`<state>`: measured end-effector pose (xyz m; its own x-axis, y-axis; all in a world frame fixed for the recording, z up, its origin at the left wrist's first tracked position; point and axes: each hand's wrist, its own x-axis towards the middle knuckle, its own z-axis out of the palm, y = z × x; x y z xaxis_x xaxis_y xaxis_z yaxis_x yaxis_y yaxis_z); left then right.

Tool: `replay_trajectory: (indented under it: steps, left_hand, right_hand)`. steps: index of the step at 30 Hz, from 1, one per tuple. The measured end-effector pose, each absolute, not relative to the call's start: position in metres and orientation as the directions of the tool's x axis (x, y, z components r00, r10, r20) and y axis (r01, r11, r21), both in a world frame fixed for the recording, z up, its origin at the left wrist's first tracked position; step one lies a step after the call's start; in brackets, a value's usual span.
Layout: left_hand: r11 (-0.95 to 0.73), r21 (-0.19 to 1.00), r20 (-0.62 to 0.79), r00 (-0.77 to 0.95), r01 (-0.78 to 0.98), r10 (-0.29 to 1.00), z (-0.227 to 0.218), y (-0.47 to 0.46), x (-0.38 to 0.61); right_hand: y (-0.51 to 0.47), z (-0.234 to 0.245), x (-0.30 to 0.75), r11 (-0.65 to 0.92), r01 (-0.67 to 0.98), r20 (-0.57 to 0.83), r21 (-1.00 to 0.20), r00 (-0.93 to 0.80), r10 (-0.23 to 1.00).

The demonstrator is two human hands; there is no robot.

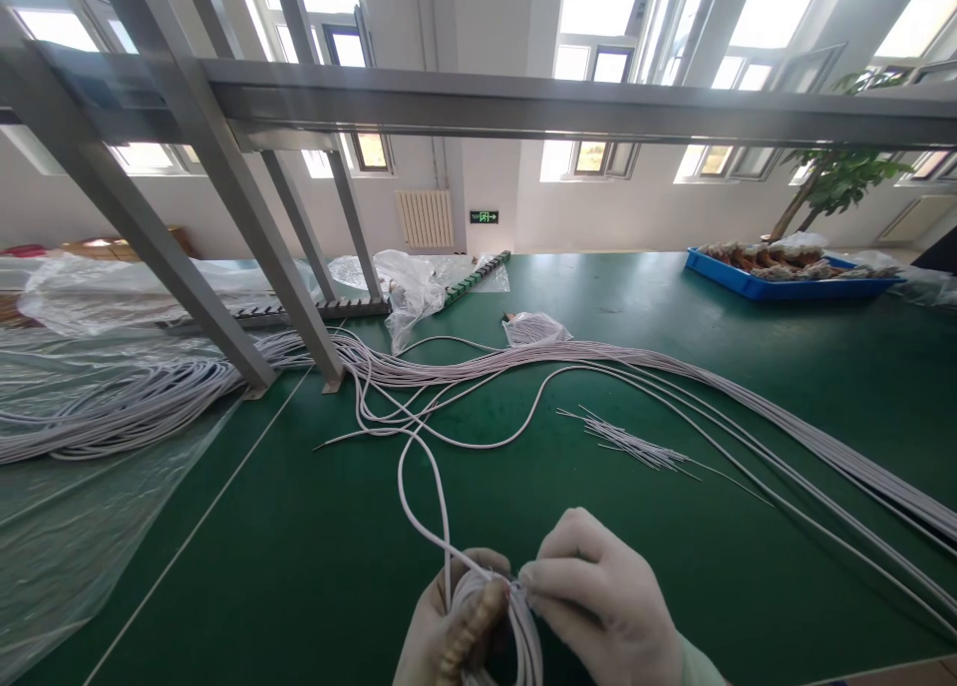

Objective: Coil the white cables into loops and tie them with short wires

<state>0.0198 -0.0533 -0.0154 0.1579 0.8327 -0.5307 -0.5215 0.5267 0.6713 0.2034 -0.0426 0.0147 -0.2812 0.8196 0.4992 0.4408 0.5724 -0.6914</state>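
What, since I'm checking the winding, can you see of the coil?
The coil is a bundle of smooth, pale, plastic-looking cable in several loops packed together. It sits in the left hand, thumb across its front, with the right hand touching its upper right. Two lengths rise from it, crossing above the left hand. The picture's bottom edge cuts it off.

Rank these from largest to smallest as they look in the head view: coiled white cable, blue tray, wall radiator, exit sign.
1. Blue tray and coiled white cable: order unsure; the cable is nearer, partly covered by the left hand and cut off by the frame.
2. Wall radiator
3. Exit sign
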Motion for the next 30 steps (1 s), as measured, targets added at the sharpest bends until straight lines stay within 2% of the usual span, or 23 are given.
replay_trajectory:
  steps: [3,5,9,14,16,19,21,23,27,30]
  left_hand:
    - [0.571,0.655,-0.541,0.22,-0.495,0.812,-0.024,-0.049,0.017]
    - [0.564,0.653,-0.536,0.218,-0.506,0.816,-0.028,-0.047,0.018]
    - [0.529,0.663,-0.52,0.182,-0.53,0.834,-0.036,-0.049,0.025]
    - [0.476,0.71,-0.501,0.103,-0.518,0.859,-0.04,-0.053,0.03]
    - [0.49,0.719,-0.496,0.13,-0.493,0.858,-0.036,-0.055,0.026]
    - [0.514,0.721,-0.471,0.216,-0.465,0.855,-0.024,-0.056,0.017]
    - [0.545,0.714,-0.47,0.275,-0.44,0.839,-0.017,-0.055,0.014]
    - [0.581,0.7,-0.487,0.317,-0.415,0.814,-0.013,-0.05,0.014]
    - [0.6,0.7,-0.484,0.361,-0.388,0.797,-0.007,-0.038,0.019]
    - [0.594,0.718,-0.481,0.359,-0.362,0.8,0.0,-0.032,0.023]
  right_hand:
    - [-0.044,0.016,0.203,0.692,0.604,0.639,-0.394,-0.361,0.679]
    - [-0.045,0.014,0.202,0.697,0.64,0.674,-0.322,-0.362,0.644]
    - [-0.052,0.006,0.199,0.713,0.639,0.737,-0.29,-0.326,0.592]
    - [-0.054,0.0,0.196,0.739,0.634,0.73,-0.228,-0.391,0.561]
    - [-0.051,0.0,0.198,0.757,0.574,0.709,-0.311,-0.39,0.587]
    - [-0.042,0.0,0.205,0.706,0.42,0.598,-0.57,-0.376,0.707]
    - [-0.037,0.002,0.21,0.66,0.411,0.51,-0.629,-0.423,0.749]
    - [-0.033,0.006,0.214,0.674,0.475,0.456,-0.566,-0.502,0.735]
    - [-0.026,0.019,0.218,0.7,0.635,0.39,-0.326,-0.584,0.712]
    - [-0.017,0.033,0.222,0.756,0.624,0.353,-0.199,-0.674,0.649]
